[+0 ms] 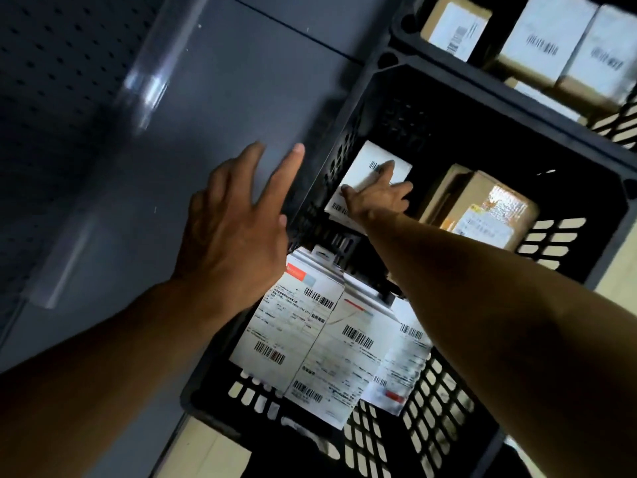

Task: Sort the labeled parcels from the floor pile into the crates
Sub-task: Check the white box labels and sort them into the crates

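Observation:
Three black slatted crates stand in a row beside a grey shelf unit. My right hand point(377, 194) reaches deep into the middle crate point(586, 160) and lies with spread fingers on a white labeled parcel point(365, 167) at the crate's left wall. A brown cardboard parcel point(482, 205) with a white label sits to its right in the same crate. My left hand point(234, 232) hovers open, fingers spread, over the gap between shelf and crates and holds nothing. The near crate point(431, 408) contains several flat white parcels point(310, 332) with barcoded labels.
The far crate point(401, 36) at the top right is filled with brown boxes point(451, 25) bearing white labels. A grey metal shelf unit point(172, 115) with a perforated back panel fills the left side. Pale floor point(206, 450) shows below the near crate.

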{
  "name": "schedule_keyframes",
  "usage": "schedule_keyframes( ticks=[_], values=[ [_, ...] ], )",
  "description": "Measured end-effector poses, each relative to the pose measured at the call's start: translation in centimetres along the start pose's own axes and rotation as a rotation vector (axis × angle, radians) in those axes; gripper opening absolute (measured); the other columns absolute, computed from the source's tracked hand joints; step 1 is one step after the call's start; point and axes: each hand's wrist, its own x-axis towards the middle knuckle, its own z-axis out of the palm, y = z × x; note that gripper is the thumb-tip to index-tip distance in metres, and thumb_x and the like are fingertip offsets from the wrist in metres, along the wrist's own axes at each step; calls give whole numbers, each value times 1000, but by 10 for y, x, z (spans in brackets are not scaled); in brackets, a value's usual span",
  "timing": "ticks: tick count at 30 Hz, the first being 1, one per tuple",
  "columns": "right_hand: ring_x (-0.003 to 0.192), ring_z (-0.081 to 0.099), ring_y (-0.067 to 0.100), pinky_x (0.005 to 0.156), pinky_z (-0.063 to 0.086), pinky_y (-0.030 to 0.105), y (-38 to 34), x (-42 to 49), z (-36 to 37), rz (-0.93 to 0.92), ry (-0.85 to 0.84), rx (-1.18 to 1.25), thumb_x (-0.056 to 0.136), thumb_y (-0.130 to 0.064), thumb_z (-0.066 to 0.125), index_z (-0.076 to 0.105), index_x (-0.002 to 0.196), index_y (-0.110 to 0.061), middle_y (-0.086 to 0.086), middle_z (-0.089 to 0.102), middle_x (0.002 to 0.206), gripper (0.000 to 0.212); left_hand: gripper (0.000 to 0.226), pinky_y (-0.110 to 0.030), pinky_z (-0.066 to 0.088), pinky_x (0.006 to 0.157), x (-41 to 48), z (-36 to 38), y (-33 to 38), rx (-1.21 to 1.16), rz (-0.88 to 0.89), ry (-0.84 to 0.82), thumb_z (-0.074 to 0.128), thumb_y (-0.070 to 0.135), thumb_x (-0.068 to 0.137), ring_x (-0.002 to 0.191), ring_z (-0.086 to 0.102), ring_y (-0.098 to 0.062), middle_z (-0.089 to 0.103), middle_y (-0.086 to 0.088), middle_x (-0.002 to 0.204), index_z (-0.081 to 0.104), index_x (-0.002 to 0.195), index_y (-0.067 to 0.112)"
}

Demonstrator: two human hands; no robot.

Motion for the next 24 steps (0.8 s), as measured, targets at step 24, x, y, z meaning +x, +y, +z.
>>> schedule_keyframes(
  ticks=[24],
  values=[
    [141,38,23,115,38,40,-110,-421,-490,-1192,-56,-12,89,-55,68,32,157,-23,6,36,153,83,92,-53,47,98,-92,-479,168,-27,-236,207,62,52,79,136,38,-32,35,-5,155,19,159,37]
  ],
)
